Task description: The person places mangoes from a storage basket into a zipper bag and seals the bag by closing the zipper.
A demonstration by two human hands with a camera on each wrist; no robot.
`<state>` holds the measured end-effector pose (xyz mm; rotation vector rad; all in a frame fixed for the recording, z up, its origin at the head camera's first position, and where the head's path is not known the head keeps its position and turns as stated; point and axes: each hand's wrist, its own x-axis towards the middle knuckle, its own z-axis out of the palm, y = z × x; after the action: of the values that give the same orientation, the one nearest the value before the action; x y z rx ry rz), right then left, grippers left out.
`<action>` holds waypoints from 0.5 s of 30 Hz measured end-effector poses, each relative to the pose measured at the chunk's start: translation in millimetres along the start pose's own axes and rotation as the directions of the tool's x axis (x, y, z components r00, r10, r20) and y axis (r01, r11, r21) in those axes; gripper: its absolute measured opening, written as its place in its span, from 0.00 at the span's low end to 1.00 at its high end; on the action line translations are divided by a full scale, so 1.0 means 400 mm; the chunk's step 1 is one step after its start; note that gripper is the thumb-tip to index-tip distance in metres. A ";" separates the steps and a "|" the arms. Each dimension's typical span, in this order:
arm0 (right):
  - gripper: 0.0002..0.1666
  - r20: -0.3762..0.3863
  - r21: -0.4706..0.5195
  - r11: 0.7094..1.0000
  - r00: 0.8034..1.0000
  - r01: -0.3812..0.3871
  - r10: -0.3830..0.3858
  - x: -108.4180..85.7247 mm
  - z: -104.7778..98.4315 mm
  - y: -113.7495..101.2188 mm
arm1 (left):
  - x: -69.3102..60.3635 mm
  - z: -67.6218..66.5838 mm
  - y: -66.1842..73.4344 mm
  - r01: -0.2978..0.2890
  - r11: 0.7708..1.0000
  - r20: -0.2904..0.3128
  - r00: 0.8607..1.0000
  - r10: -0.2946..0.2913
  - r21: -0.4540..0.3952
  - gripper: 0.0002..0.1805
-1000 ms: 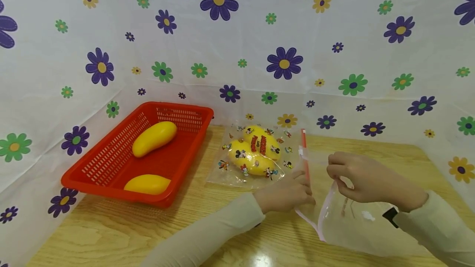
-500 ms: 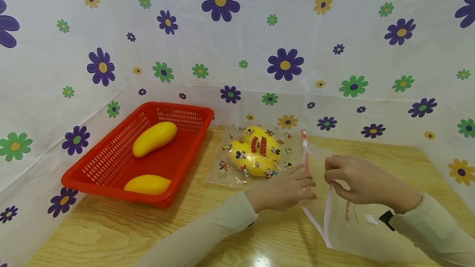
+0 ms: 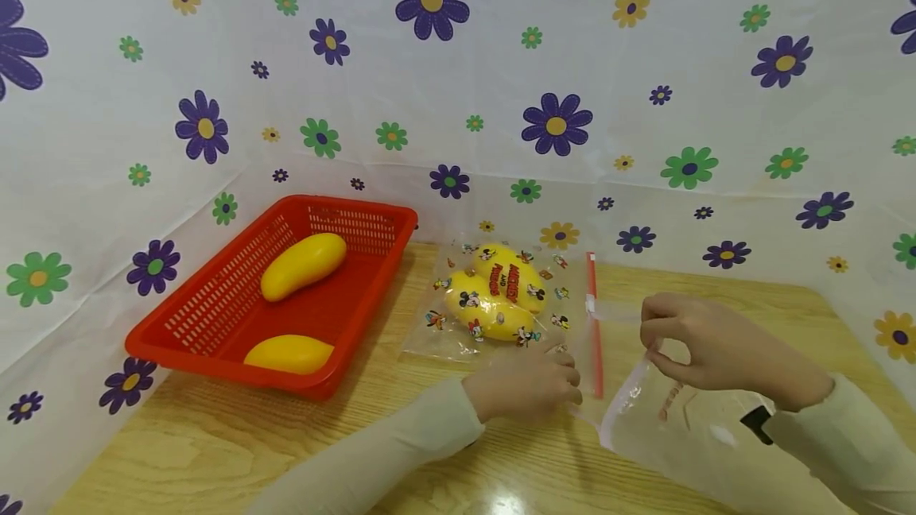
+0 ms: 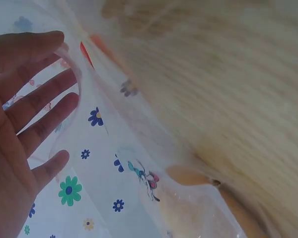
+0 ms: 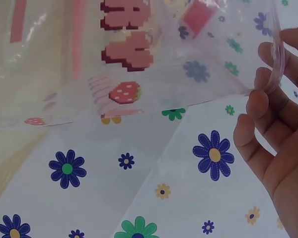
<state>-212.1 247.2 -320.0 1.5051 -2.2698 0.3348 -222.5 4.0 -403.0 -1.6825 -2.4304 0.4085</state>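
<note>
- We pinch the rim of the clear bag point(image 3: 661, 427), lower right of the head frame, with our right hand point(image 3: 723, 344).
- Our left hand point(image 3: 525, 384) is loosely spread, fingertips at the bag's mouth.
- 2 yellow mangoes point(image 3: 494, 316) fill the printed bag point(image 3: 436, 346), centre; 2 more occupy the red basket point(image 3: 366, 304), left.

A clear, limp plastic bag point(image 3: 704, 424) lies slanting on the wood-grain surface point(image 3: 215, 451); its pale pink rim point(image 3: 621, 413) is lifted, pinched by the fingers point(image 5: 258, 103) of the right hand point(image 3: 716, 344); its mouth gapes beside the left hand point(image 3: 529, 384); blocky reddish lettering point(image 5: 126, 52) and a strawberry point(image 5: 125, 92) are printed on the film.
</note>
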 end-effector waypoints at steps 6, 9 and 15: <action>0.11 0.029 0.039 0.999 1.000 -0.005 0.004 -0.001 0.008 -0.007 | 0.003 0.002 0.011 0.002 1.000 -0.009 1.000 -0.002 -0.017 0.14; 0.12 0.033 0.036 0.999 0.999 -0.007 0.006 -0.002 0.012 -0.008 | 0.005 0.002 0.009 0.008 1.000 -0.058 0.998 -0.009 -0.009 0.16; 0.11 0.030 0.039 0.999 1.000 -0.001 0.000 0.001 0.012 -0.009 | 0.001 -0.005 -0.002 0.009 1.000 -0.157 0.988 -0.008 0.001 0.15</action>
<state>-209.9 243.6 -324.4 1.5385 -2.2994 0.3605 -222.6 4.6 -400.7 -1.6369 -2.3231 0.2656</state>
